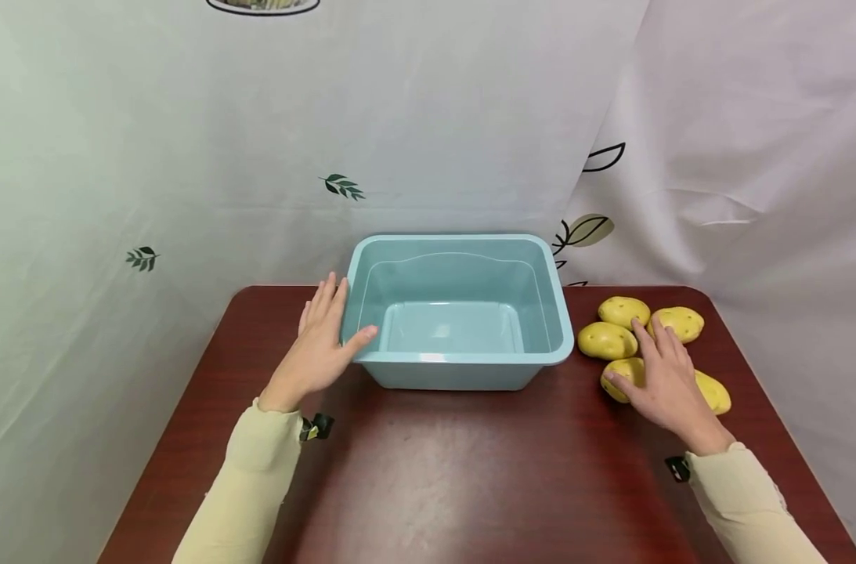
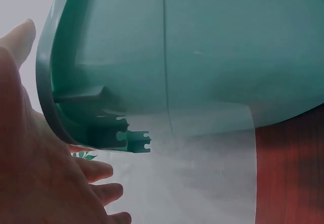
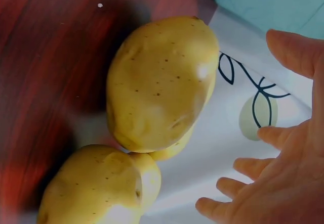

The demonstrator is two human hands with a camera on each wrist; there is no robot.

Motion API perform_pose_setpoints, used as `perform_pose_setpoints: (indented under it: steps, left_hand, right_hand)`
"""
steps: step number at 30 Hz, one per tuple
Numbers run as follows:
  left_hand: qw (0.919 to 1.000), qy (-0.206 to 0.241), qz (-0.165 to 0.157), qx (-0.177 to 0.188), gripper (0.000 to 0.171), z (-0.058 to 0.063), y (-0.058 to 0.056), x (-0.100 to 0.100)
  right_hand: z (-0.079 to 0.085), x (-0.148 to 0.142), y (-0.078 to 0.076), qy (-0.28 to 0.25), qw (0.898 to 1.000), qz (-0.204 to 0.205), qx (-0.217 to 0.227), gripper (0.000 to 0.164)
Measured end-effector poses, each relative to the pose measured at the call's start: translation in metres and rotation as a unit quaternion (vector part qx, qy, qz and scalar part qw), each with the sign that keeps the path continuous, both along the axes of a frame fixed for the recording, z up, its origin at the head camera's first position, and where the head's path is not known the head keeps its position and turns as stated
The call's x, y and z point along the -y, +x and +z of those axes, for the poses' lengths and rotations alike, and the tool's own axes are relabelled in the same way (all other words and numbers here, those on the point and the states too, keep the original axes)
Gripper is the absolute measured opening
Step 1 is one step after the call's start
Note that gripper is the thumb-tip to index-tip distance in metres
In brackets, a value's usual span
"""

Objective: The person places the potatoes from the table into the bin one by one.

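A light blue plastic basin (image 1: pixel 463 358) stands toward the back of the table. At its left rim is my left hand (image 1: pixel 318 345), fingers straight and spread, the thumb over the front left corner. In the left wrist view, the hand (image 2: pixel 45 158) lies alongside the basin's rim (image 2: pixel 44 77). Several yellow potatoes (image 1: pixel 606 341) lie in a group to the right of the basin. Over them hovers my right hand (image 1: pixel 667 384), fingers spread, partly covering the nearer ones. The right wrist view shows a large potato (image 3: pixel 162 85) in front of the right hand (image 3: pixel 283 173), which holds nothing.
The dark red wooden table (image 1: pixel 428 478) has rounded back corners. A white cloth (image 1: pixel 463 117) with leaf prints hangs behind it and at the sides. Small dark tabs (image 1: pixel 322 426) show beside both cuffs.
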State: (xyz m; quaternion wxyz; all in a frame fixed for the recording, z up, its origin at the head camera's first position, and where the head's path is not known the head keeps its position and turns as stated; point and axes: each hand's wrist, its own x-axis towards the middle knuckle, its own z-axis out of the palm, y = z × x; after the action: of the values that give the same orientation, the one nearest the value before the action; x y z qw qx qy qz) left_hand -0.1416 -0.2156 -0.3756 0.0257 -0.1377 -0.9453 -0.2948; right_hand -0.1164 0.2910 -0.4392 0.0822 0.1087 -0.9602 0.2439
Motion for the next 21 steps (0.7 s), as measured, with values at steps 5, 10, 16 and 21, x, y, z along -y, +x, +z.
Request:
perform_pose_setpoints:
  steps: [5, 10, 16, 21]
  left_hand:
    - [0.9999, -0.011, -0.002, 0.012, 0.102, 0.0, 0.0, -0.003]
    - [0.9997, -0.005, 0.001, 0.023, 0.105, -0.001, 0.001, -0.007]
    - [0.9994, -0.001, 0.014, 0.031, 0.108, -0.003, 0.003, -0.011]
    - [0.9998, -0.012, 0.01, 0.012, 0.109, -0.004, 0.003, -0.013]
  right_hand:
    - [-0.006, -0.002, 0.002, 0.008, 1.0, 0.025, 0.002, 0.091]
    - [-0.01, -0.006, 0.003, 0.02, 0.999, 0.045, 0.004, 0.095]
    - [-0.014, -0.007, 0.002, 0.022, 0.999, 0.047, 0.008, 0.107]
    - [-0.018, -0.007, 0.004, 0.033, 0.999, 0.037, 0.021, 0.105]
